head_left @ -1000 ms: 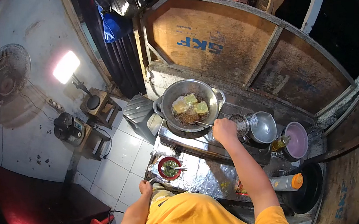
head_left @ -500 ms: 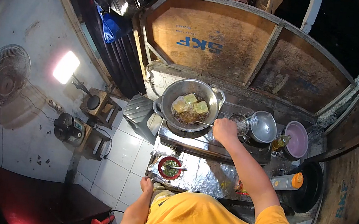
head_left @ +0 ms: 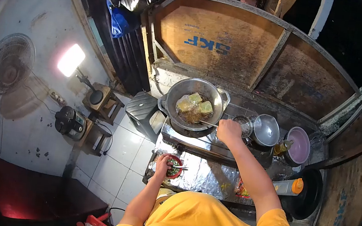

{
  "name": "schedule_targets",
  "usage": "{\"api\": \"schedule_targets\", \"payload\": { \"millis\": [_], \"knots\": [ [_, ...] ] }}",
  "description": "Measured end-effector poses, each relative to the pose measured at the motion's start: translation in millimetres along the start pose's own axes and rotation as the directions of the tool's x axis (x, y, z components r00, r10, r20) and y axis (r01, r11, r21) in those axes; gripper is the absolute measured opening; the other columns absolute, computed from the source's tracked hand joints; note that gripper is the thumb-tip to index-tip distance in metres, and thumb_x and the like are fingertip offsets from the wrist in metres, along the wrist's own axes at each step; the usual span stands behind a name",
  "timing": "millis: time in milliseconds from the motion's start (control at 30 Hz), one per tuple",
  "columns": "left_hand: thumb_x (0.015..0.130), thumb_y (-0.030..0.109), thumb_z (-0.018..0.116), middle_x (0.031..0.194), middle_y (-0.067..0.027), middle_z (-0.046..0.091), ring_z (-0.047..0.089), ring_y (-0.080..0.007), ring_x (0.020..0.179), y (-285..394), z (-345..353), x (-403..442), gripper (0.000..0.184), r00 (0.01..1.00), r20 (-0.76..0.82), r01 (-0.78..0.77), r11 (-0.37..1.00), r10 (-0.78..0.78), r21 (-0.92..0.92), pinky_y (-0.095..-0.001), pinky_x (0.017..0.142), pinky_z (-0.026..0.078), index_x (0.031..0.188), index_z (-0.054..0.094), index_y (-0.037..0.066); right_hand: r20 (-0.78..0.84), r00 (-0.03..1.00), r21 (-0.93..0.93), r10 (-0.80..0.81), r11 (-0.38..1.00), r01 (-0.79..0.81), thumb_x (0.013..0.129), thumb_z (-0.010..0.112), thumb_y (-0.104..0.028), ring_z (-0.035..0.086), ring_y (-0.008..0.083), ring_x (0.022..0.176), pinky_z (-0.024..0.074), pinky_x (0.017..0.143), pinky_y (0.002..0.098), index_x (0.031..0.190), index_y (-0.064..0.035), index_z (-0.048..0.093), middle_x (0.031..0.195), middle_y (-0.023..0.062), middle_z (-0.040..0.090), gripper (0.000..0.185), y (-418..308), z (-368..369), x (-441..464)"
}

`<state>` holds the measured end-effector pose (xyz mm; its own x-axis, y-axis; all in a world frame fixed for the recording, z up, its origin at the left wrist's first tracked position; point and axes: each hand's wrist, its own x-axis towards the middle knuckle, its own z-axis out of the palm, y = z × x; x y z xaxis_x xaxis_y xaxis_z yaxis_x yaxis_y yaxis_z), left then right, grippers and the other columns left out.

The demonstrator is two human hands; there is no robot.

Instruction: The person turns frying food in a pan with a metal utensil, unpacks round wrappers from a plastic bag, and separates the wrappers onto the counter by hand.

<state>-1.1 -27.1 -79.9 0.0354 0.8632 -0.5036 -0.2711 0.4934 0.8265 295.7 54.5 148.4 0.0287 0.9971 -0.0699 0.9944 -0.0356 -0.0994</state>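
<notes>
Evidently frying was in hand; the right hand (head_left: pixel 229 132), just right of the wok (head_left: pixel 171 104), was clenched round a metal utensil (head_left: pixel 208 123) that ran into it, where yellowish-green pieces (head_left: pixel 195 99) sat in frothy oil (head_left: pixel 196 115); on the wok's near side, the left hand (head_left: pixel 164 164) touched a red bowl (head_left: pixel 180 172), though I could not tell whether its fingers gripped. Any next move seemed to call for a steady utensil and a level bowl.

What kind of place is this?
Probably a small food stall or makeshift kitchen: a wide pan with food pieces in what looks like hot oil, a metal bowl and a pink bowl to its right, and rough plywood panels behind.
</notes>
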Motion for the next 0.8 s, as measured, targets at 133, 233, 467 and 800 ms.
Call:
{"api": "schedule_targets", "payload": {
  "millis": [133, 233, 467, 800],
  "knots": [
    [0.098, 0.017, 0.046, 0.094, -0.0027, 0.063, 0.059, -0.009, 0.069, 5, 2, -2, 0.023, 1.0, -0.004, -0.009, 1.0, 0.009, -0.03, -0.0212, 0.055, 0.046, 0.116, 0.057, 0.008, 0.023, 1.0, -0.014, 0.021, 1.0, -0.021, 0.077, 0.058, -0.011, 0.071, 0.0349, 0.083, 0.0569, 0.073, 0.0433, 0.083, -0.0013, 0.072, 0.087, 0.0222, 0.07, 0.018, 1, 0, 0],
    [0.097, 0.017, 0.046, 0.093, -0.0026, 0.063, 0.057, -0.0085, 0.067, 2, -7, 2, 0.023, 0.999, -0.046, -0.01, 0.999, 0.007, -0.051, -0.0212, 0.053, 0.045, 0.115, 0.058, 0.009, 0.04, 0.999, -0.034, 0.021, 0.999, -0.02, 0.078, 0.058, -0.011, 0.07, 0.0361, 0.085, 0.0568, 0.075, 0.0439, 0.083, -0.0011, 0.073, 0.088, 0.0226, 0.07, 0.019, -2, -6, 2],
    [0.093, 0.018, 0.045, 0.088, -0.0007, 0.056, 0.056, -0.0092, 0.063, -35, -56, 21, 0.03, 0.963, -0.264, 0.015, 0.99, -0.052, -0.139, -0.0244, 0.048, 0.044, 0.119, 0.056, 0.01, 0.055, 0.997, -0.016, 0.052, 0.999, -0.051, 0.086, 0.062, -0.027, 0.068, 0.0379, 0.087, 0.055, 0.078, 0.0461, 0.089, -0.0047, 0.073, 0.092, 0.0214, 0.07, 0.025, 7, 12, 15],
    [0.094, 0.017, 0.045, 0.09, -0.0026, 0.058, 0.055, -0.0103, 0.058, -48, -63, 17, 0.029, 0.946, -0.3, 0.069, 0.981, -0.122, -0.182, -0.0244, 0.045, 0.043, 0.12, 0.055, 0.01, 0.094, 0.992, 0.013, 0.081, 0.996, -0.083, 0.079, 0.059, -0.009, 0.07, 0.0371, 0.088, 0.0562, 0.079, 0.0443, 0.088, 0.0011, 0.072, 0.092, 0.0239, 0.07, 0.019, -9, -12, 16]
  ]
}}
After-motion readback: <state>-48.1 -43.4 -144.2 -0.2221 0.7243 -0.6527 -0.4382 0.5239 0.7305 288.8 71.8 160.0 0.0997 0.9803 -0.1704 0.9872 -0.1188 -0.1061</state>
